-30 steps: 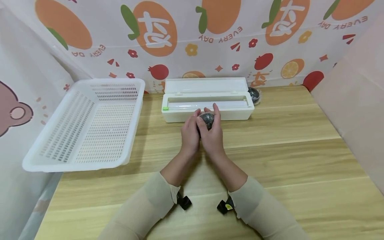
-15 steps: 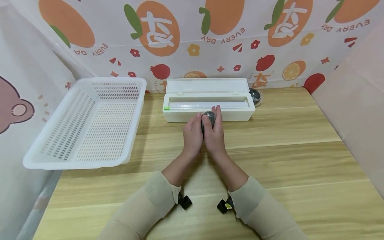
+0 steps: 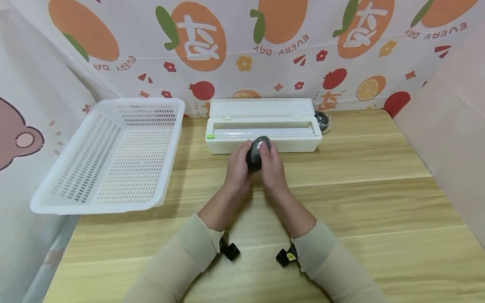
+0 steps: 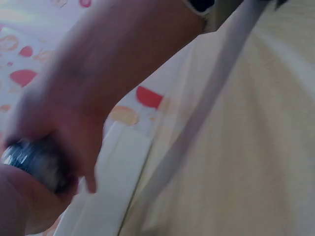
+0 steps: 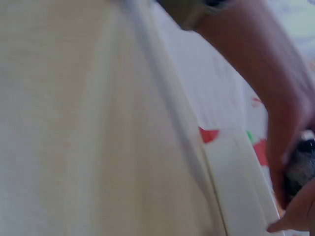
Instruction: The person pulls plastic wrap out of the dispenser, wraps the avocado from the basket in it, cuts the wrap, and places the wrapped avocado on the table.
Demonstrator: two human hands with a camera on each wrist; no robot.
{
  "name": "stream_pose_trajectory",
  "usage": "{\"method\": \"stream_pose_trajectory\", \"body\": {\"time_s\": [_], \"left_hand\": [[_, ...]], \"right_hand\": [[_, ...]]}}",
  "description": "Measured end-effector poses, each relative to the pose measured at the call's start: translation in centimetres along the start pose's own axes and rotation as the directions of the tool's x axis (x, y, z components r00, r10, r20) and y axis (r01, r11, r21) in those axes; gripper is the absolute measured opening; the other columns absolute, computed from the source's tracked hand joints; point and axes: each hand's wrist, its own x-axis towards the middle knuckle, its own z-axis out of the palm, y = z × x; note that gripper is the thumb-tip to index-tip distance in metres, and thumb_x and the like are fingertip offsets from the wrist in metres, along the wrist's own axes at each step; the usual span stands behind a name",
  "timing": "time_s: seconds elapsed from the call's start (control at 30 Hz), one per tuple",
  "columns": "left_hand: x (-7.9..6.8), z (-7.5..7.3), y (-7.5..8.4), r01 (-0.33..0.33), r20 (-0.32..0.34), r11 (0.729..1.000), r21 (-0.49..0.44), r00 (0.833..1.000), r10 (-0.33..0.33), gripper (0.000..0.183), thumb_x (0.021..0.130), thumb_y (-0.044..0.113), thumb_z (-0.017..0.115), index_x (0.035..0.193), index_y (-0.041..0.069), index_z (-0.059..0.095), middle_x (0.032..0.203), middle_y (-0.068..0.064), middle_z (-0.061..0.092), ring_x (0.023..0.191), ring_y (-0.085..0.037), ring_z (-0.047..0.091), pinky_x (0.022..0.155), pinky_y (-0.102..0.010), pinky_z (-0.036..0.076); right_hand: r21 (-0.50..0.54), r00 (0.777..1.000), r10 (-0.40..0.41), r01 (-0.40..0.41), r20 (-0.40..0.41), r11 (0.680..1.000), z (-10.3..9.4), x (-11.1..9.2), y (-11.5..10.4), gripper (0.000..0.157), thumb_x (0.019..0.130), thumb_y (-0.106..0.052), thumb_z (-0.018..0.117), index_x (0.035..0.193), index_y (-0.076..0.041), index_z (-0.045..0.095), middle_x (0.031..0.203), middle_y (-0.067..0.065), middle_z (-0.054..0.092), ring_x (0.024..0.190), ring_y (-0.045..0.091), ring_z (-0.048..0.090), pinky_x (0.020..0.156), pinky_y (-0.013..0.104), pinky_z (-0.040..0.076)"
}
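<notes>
Both hands hold a dark, egg-shaped avocado (image 3: 258, 155) wrapped in shiny clear film, in front of the white cling film box. My left hand (image 3: 238, 165) grips its left side, and my right hand (image 3: 273, 167) grips its right side with the thumb laid over the front. In the left wrist view the blurred wrapped avocado (image 4: 42, 162) shows between the two hands. The right wrist view catches only part of the avocado (image 5: 301, 167) at its right edge. The cling film box (image 3: 261, 146) stands with its lid up and a roll inside.
A white slotted plastic basket (image 3: 161, 185) stands on the left of the wooden table (image 3: 352, 219). Behind the box's right end lies another dark, round film-wrapped thing (image 3: 322, 121). A fruit-printed curtain (image 3: 261, 75) hangs along the back.
The avocado has been turned between the hands and now shows more of its dark side. The cupped, near-straight fingers have curled around it, and the wrists have moved slightly apart.
</notes>
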Motion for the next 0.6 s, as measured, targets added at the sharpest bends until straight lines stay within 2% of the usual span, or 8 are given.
{"method": "stream_pose_trajectory", "body": {"time_s": [0.07,0.13,0.27,0.37,0.47,0.6], "left_hand": [[0.19,-0.19,0.46,0.071,0.097,0.996,-0.059,0.993,-0.065,0.026,0.1,0.018,0.046,0.11,-0.002,0.059,0.107,-0.006,0.058,0.092,-0.012,0.057,0.072,-0.021,0.052],[0.29,-0.34,0.79,0.121,0.171,0.991,-0.064,0.979,-0.109,0.03,0.102,0.025,0.042,0.113,0.002,0.057,0.111,-0.005,0.057,0.094,-0.012,0.057,0.074,-0.022,0.052],[0.19,-0.41,1.1,0.168,0.235,0.985,-0.037,0.959,-0.155,0.048,0.105,0.049,0.028,0.111,0.009,0.055,0.111,-0.004,0.055,0.098,-0.012,0.055,0.078,-0.023,0.05],[0.03,-0.39,1.15,0.184,0.206,0.983,0.017,0.961,-0.183,0.057,0.103,0.058,0.023,0.112,0.01,0.054,0.11,-0.004,0.055,0.097,-0.014,0.055,0.076,-0.024,0.05],[0.0,-0.36,1.13,0.175,0.156,0.984,0.038,0.971,-0.179,0.052,0.105,0.05,0.028,0.12,0.007,0.053,0.113,-0.004,0.053,0.098,-0.014,0.054,0.077,-0.024,0.051],[0.14,-0.32,1.11,0.155,0.097,0.988,0.022,0.983,-0.156,0.039,0.105,0.036,0.034,0.111,0.003,0.055,0.105,-0.006,0.053,0.091,-0.014,0.054,0.071,-0.024,0.05]], "right_hand": [[0.042,0.999,0.025,-0.026,0.022,0.999,-0.51,0.48,-0.22,0.051,0.104,-0.045,0.039,0.137,-0.008,0.052,0.136,0.013,0.056,0.128,0.024,0.049,0.112,0.042,0.036],[0.052,0.998,0.032,-0.035,0.055,0.998,-0.86,0.78,-0.4,0.051,0.104,-0.041,0.039,0.138,-0.006,0.053,0.14,0.012,0.054,0.131,0.023,0.047,0.114,0.041,0.033],[-0.026,0.992,-0.009,0.013,0.122,1.0,-0.99,0.88,-0.72,0.053,0.103,-0.037,0.039,0.145,-0.005,0.047,0.153,0.008,0.042,0.143,0.021,0.035,0.12,0.043,0.024],[-0.168,0.988,-0.08,0.102,0.131,0.981,-0.9,0.79,-0.76,0.058,0.102,-0.039,0.037,0.147,-0.003,0.044,0.159,0.009,0.031,0.149,0.026,0.022,0.121,0.051,0.017],[-0.305,0.979,-0.164,0.194,0.122,0.932,-0.7,0.56,-0.66,0.064,0.101,-0.042,0.034,0.148,0.0,0.04,0.162,0.011,0.023,0.151,0.032,0.012,0.121,0.056,0.013],[-0.374,0.969,-0.221,0.247,0.11,0.894,-0.37,0.15,-0.51,0.073,0.102,-0.054,0.027,0.151,0.0,0.034,0.163,0.013,0.019,0.151,0.036,0.008,0.12,0.058,0.012]]}}
